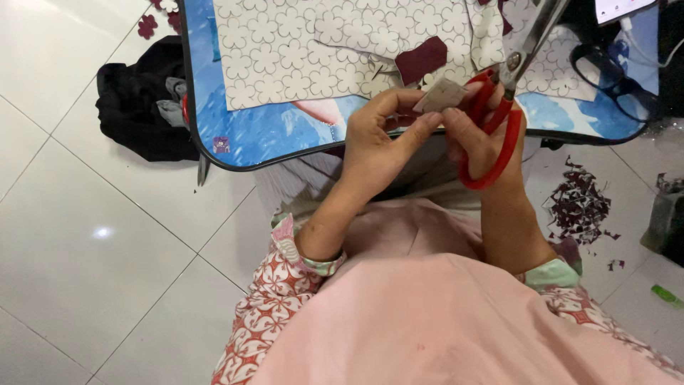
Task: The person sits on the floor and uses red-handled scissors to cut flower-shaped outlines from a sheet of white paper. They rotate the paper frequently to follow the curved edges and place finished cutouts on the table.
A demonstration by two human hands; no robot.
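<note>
Fingers of the left hand (377, 142) are pinching a small scrap of paper (439, 95) just above the near edge of the blue table (256, 135). Right hand (484, 139) is gripping red-handled scissors (499, 121), fingers through the loops, blades pointing up over the flower-patterned sheets (285, 50). Dark clippings (578, 207) are lying on the floor to the right.
</note>
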